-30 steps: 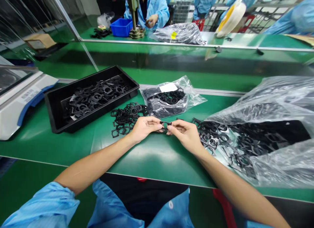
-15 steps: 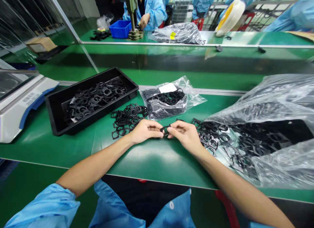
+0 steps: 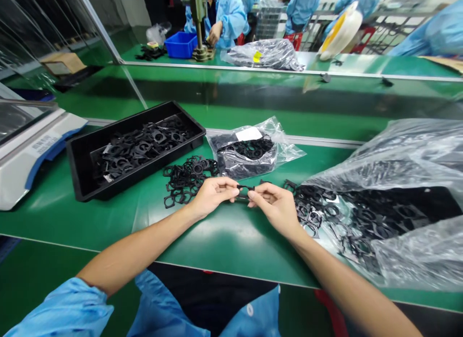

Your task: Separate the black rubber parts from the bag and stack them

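Between my two hands is a small black ring-shaped plastic part (image 3: 246,187), pinched at its left end by my left hand (image 3: 214,197) and at its right end by my right hand (image 3: 277,204). Fingers cover both its ends. Beyond my left hand lies a loose pile of similar black parts (image 3: 188,175) on the green table (image 3: 217,240). To the right of my right hand, more black ring parts (image 3: 314,206) spill from a large clear plastic bag (image 3: 415,148). A smaller clear bag (image 3: 249,161) of black parts rests just past my hands.
A black tray (image 3: 81,182) full of black parts stands at the left, beside a white and blue machine resembling a scale (image 3: 39,148). Across a transparent panel, a co-worker's hand (image 3: 216,33) is near a press (image 3: 198,28) and a blue bin (image 3: 181,45).
The held black part has turned slightly, so its opening shows more between my fingers. My hands stay nearly in place, and the whole view has shifted a little.
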`<state>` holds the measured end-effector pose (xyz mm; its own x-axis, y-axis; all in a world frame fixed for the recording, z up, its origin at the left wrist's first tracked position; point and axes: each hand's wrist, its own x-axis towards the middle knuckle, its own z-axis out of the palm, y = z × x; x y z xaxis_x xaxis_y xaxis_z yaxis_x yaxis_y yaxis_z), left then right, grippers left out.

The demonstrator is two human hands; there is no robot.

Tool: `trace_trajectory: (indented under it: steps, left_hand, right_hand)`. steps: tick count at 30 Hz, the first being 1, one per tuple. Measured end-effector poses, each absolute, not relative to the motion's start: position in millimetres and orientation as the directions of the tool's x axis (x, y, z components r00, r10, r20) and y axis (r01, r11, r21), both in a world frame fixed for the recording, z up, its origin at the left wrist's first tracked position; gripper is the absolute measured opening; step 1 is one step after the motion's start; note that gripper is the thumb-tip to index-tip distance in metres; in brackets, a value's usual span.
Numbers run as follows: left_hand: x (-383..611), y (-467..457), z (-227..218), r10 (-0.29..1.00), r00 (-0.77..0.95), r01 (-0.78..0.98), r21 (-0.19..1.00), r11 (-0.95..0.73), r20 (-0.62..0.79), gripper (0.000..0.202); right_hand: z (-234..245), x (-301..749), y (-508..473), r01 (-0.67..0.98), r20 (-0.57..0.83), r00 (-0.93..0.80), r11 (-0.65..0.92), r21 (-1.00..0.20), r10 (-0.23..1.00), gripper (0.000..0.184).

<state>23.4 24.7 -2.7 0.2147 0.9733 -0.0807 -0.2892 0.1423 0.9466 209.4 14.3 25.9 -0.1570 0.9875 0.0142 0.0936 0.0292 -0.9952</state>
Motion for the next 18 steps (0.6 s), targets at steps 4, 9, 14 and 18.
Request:
trace_trajectory:
  steps: [4, 9, 14, 18]
  left_hand:
    - [23.5, 25.1, -3.7, 0.959, 0.262, -0.279, 0.944, 0.178, -0.104, 0.041]
    - [21.9, 25.1, -4.0, 0.961, 0.272, -0.238, 0.963, 0.126, -0.058, 0.042]
    - [22.7, 21.0, -4.5, 0.981, 0.192, -0.161, 0.987, -0.011, 0.042, 0.035]
    - [22.9, 17.7, -3.3, 0.977, 0.183, -0.116, 0.989, -0.092, 0.113, 0.035]
  right_hand:
    - [24.6, 211.8, 17.8, 0.114, 0.004, -0.169, 0.023, -0.993, 0.986, 0.043]
    - [23.1, 212.3, 19.0, 0.105, 0.004, -0.169, 0.023, -0.994, 0.986, 0.042]
    - [21.3, 211.3, 16.1, 0.124, 0.016, -0.156, 0.036, -0.992, 0.988, 0.039]
    - [20.8, 213.4, 17.2, 0.196, 0.097, -0.195, 0.135, -0.971, 0.976, 0.034]
